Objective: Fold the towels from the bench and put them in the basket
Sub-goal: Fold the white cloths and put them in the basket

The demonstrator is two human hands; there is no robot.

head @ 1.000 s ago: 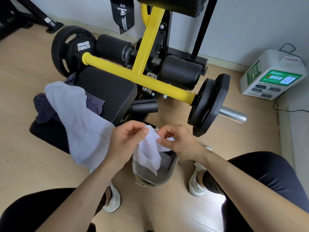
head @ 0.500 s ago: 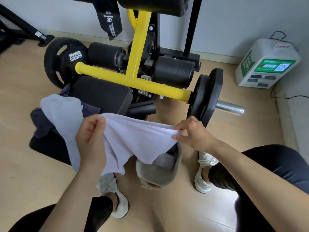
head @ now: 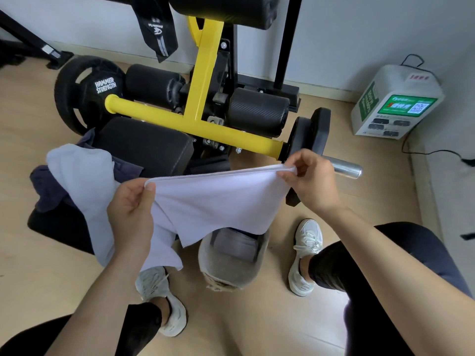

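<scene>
We are holding one white cloth towel stretched: left hand gripping one corner, right hand pinching the other. It is hanging over the round grey felt basket.

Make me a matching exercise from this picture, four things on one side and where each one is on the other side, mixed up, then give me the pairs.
Things:
1. stretched white towel
2. dark towel
3. basket
4. white box

Places:
A. on the floor between the shoes
B. pinched by the left hand and right hand
C. beside the wall
D. heaped on the bench

Pairs: 1-B, 2-D, 3-A, 4-C.
</scene>
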